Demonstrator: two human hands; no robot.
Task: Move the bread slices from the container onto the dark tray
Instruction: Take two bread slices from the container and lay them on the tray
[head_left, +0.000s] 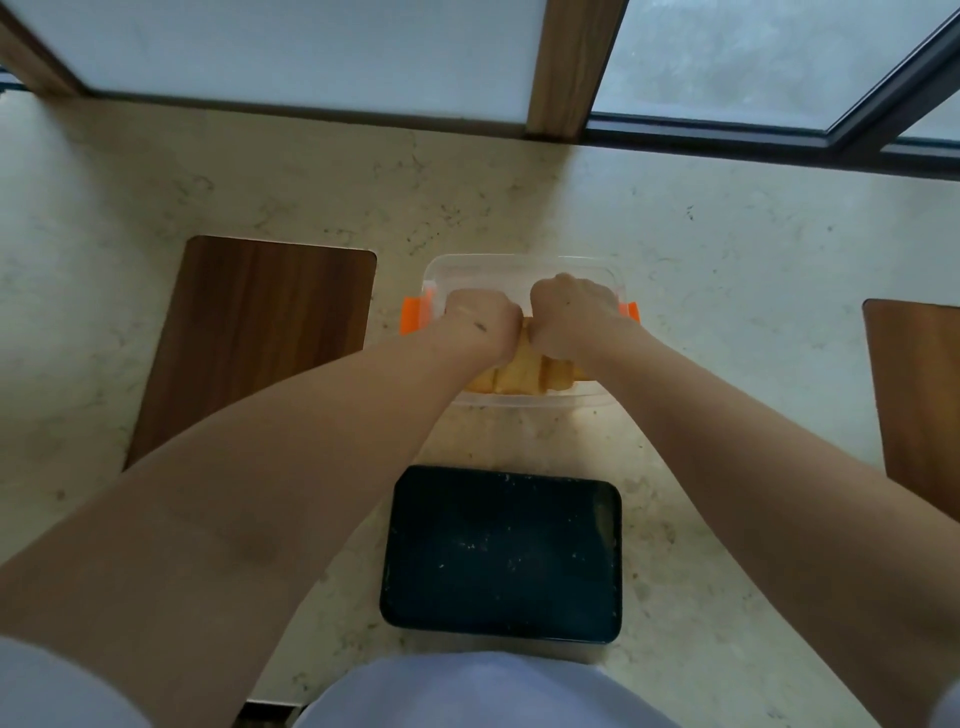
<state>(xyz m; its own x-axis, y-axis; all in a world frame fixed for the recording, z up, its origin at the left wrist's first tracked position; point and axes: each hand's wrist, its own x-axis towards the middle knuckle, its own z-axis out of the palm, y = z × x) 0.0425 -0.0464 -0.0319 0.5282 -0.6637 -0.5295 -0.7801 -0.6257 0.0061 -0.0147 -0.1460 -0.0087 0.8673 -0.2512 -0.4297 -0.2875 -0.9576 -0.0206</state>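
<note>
A clear plastic container with orange clips stands mid-counter and holds several golden bread slices set on edge. Both my hands reach down into it, side by side. My left hand and my right hand are curled over the tops of the slices; the fingers are hidden inside the box, so the exact grip is out of sight. The dark tray lies nearer to me, just below the container, and carries only scattered crumbs.
A wooden board lies to the left of the container and another wooden board sits at the right edge. The counter is pale marble, backed by frosted window panes with wooden and dark frames.
</note>
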